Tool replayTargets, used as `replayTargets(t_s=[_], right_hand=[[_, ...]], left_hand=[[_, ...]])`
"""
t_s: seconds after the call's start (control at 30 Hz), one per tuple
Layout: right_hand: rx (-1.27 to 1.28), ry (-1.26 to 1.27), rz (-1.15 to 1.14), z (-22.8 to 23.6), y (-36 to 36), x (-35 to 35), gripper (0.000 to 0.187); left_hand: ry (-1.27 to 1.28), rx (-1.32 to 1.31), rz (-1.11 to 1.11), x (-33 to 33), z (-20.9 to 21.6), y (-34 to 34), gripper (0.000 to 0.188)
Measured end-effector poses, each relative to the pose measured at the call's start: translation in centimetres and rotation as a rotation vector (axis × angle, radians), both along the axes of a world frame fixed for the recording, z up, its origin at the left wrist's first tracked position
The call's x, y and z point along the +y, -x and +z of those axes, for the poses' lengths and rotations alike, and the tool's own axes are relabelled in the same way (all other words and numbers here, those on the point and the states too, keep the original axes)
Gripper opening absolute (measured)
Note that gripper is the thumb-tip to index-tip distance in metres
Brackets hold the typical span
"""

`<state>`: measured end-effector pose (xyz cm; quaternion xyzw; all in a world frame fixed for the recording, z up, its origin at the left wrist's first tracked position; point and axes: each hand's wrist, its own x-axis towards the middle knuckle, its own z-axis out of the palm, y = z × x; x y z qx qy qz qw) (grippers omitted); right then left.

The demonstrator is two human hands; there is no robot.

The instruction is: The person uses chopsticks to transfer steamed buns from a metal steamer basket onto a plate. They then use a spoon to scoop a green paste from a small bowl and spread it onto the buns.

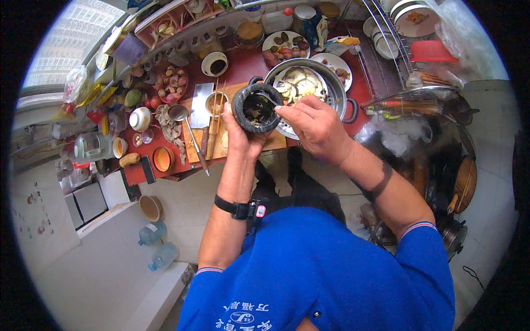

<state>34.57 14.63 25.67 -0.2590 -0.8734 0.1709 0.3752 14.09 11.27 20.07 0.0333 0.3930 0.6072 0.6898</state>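
Note:
My left hand [241, 137] is wrapped round a dark stone mortar [238, 108], tilted so that its mouth shows. Scraps of dark and pale mash cling to the mortar's inside. Pinched in my right hand [317, 126] is a metal spoon [268, 98], its bowl end inside the mortar's mouth. Just behind and to the right stands a steamer pot [338, 90] with a plate of pale and dark sliced food [301, 84] in it. Left of the mortar, a wooden cutting board [193, 144] carries a cleaver [201, 107], a small bowl [210, 102] and chopsticks [219, 99].
A ladle [190, 132] lies across the board's left edge. Farther left are a cloth [170, 126], an orange bowl [163, 159] and a basket of onions or garlic [171, 83]. A dark sauce bowl [215, 64] sits behind. A wire dish rack [381, 55] stands at right.

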Motion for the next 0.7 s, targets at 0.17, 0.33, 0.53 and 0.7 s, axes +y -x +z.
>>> replayTargets(t_s=[0.17,0.33,0.53,0.7], right_hand=[[-0.034,0.074,0.102,0.6,0.3,-0.9,0.038],[-0.046,0.069,-0.071,0.3,0.4,-0.5,0.041],[0.043,0.192,0.056,-0.2,0.5,-1.0,0.042],[-0.014,0.07,-0.073,-0.7,0.4,-0.4,0.038]], left_hand=[[-0.032,0.089,-0.003,0.7,-0.2,-0.3,0.083],[-0.023,0.11,-0.014,0.5,-0.4,-0.2,0.085],[-0.001,0.17,-0.015,0.3,-0.2,0.0,0.087],[-0.053,0.145,-0.03,0.0,0.2,0.1,0.089]])
